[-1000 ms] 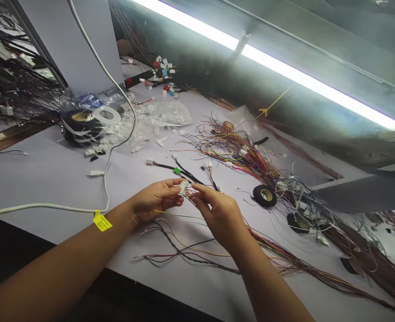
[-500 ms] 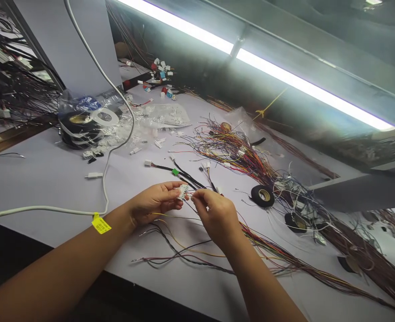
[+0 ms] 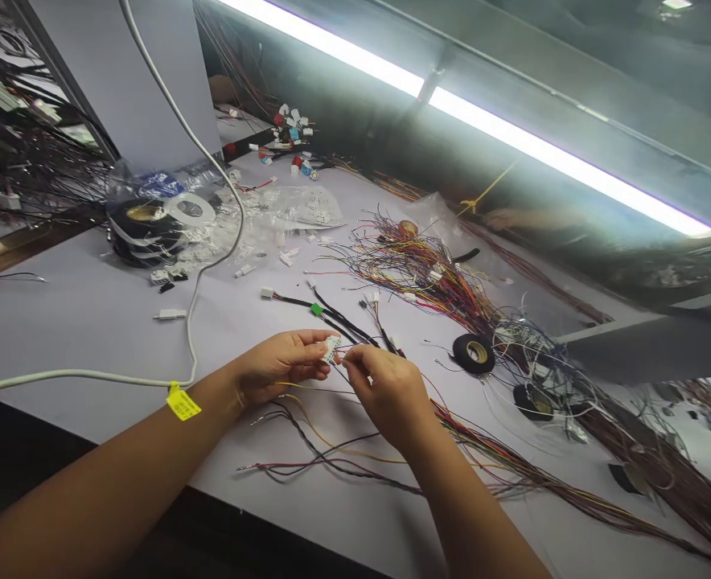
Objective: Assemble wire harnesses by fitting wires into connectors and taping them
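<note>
A small white connector housing [image 3: 331, 349] with rows of holes is pinched between the thumb and fingers of my left hand [image 3: 292, 358]. Just to its right, the thumb and forefinger of my right hand [image 3: 388, 390] are closed on a thin wire, close to the housing's face; the wire's tip is too small to make out. A few wires run from the connector beneath my right hand. Below both hands, loose yellow, black and red wires [image 3: 325, 456] with crimped ends lie on the white table [image 3: 259, 523].
Taped cables with a green connector [image 3: 317, 309] lie beyond my hands. Behind them spreads a large wire bundle [image 3: 416, 273]. A black tape roll [image 3: 473, 354] sits to the right. A white cord [image 3: 191, 338] with a yellow tag [image 3: 182, 402] crosses by my left forearm.
The connector has turned slightly in my left hand, showing more of its holed face. My right hand has shifted a little beside it. A blurred arm now shows at the back right.
</note>
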A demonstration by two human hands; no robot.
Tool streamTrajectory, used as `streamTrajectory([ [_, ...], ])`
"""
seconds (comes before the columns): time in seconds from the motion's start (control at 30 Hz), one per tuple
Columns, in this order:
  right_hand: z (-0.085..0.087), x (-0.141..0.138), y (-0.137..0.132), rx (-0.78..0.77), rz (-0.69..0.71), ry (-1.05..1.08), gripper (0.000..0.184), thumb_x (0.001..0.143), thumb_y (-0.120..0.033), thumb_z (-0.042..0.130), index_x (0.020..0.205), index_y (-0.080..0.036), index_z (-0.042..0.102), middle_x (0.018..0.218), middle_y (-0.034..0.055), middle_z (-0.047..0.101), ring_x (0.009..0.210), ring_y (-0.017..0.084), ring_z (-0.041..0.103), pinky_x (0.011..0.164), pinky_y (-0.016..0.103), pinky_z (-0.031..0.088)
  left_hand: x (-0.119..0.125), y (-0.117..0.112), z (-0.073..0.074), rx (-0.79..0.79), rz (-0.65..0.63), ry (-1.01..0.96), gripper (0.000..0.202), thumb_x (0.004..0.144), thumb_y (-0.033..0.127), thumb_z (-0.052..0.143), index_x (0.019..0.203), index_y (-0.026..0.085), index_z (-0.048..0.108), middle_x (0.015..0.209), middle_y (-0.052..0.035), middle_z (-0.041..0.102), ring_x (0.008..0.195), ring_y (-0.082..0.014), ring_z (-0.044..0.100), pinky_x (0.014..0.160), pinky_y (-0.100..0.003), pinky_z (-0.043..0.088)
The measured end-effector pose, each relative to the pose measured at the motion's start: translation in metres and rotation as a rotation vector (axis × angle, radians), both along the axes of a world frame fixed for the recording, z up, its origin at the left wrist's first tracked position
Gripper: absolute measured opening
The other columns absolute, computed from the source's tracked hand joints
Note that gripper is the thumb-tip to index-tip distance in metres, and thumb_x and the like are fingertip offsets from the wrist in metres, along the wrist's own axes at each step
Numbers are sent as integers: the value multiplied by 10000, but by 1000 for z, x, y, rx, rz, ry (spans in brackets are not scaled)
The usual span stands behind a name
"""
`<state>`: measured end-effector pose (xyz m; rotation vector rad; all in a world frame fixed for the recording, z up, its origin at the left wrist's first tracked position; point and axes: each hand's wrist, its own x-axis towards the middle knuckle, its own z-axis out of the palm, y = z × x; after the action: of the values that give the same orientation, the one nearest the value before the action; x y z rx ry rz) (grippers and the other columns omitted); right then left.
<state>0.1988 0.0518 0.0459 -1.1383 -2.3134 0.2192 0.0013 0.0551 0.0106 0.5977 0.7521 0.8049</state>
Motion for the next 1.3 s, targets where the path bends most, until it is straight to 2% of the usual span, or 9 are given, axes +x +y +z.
streamTrajectory([
  [0.23, -9, -8, 0, 41, -39, -130, 192, 922, -203, 522, 778, -177, 645, 664, 18, 693, 588, 134, 628, 553, 230, 342, 3, -2, 2, 24, -13, 87, 312, 810, 259, 720, 1113, 191, 686, 1017, -36, 667, 822, -118, 601, 830, -268, 462],
  [0.3, -8, -6, 0, -39, -42, -106, 142, 911, -205, 548, 819, -190, 657, 708, 12, 714, 625, 136, 648, 577, 221, 368, 2, -3, 2, 16, -18, 101, 321, 808, 270, 722, 1118, 195, 682, 1018, -35, 670, 818, -119, 607, 837, -275, 462],
  [0.43, -2, 1, 1, -253, -55, 78, 85, 894, -233, 585, 931, -212, 658, 854, 2, 743, 731, 134, 676, 669, 212, 437, 1, -3, 3, 16, 0, 89, 308, 809, 278, 723, 1104, 198, 684, 983, -23, 669, 780, -104, 611, 828, -264, 470],
  [0.6, -3, 0, 2, -366, -86, 118, 74, 873, -220, 579, 872, -214, 653, 772, -9, 716, 656, 127, 642, 627, 217, 434, 5, -4, 2, 2, 23, 98, 310, 807, 281, 722, 1104, 200, 681, 997, -37, 679, 797, -119, 623, 846, -276, 483],
  [0.73, -6, -5, 4, -293, -93, 62, 81, 855, -199, 566, 821, -202, 640, 709, -4, 690, 606, 129, 615, 603, 226, 410, 7, -5, 4, -2, 24, 103, 328, 794, 307, 735, 1099, 197, 689, 1025, -51, 686, 850, -140, 627, 865, -277, 485],
  [0.87, -6, -10, 4, -249, -65, 102, 87, 833, -181, 558, 836, -194, 644, 734, 5, 707, 639, 133, 645, 621, 214, 432, 5, -5, 6, -75, 67, 95, 364, 759, 305, 770, 1098, 199, 687, 953, -32, 697, 733, -103, 619, 802, -243, 493],
  [0.97, -10, -13, 7, -184, -52, 80, 86, 803, -172, 571, 829, -194, 650, 732, 3, 716, 637, 135, 657, 611, 208, 435, 4, -2, 1, -91, 88, 48, 381, 723, 294, 803, 1074, 199, 692, 961, -34, 701, 740, -104, 628, 789, -231, 488],
  [1.17, -25, -19, 12, -68, -110, -28, 74, 750, -147, 581, 769, -185, 641, 666, 4, 697, 601, 146, 651, 568, 213, 423, 9, 4, -21, 6, 94, -15, 441, 679, 350, 821, 1066, 187, 684, 888, -65, 700, 799, -196, 649, 787, -311, 484],
  [1.3, -23, -23, 11, -72, -142, -137, 72, 777, -190, 605, 711, -210, 628, 646, -1, 690, 584, 158, 653, 547, 218, 435, 3, 7, -23, 135, 128, 138, 489, 612, 419, 840, 1015, 177, 704, 737, -44, 668, 678, -209, 608, 677, -327, 473],
])
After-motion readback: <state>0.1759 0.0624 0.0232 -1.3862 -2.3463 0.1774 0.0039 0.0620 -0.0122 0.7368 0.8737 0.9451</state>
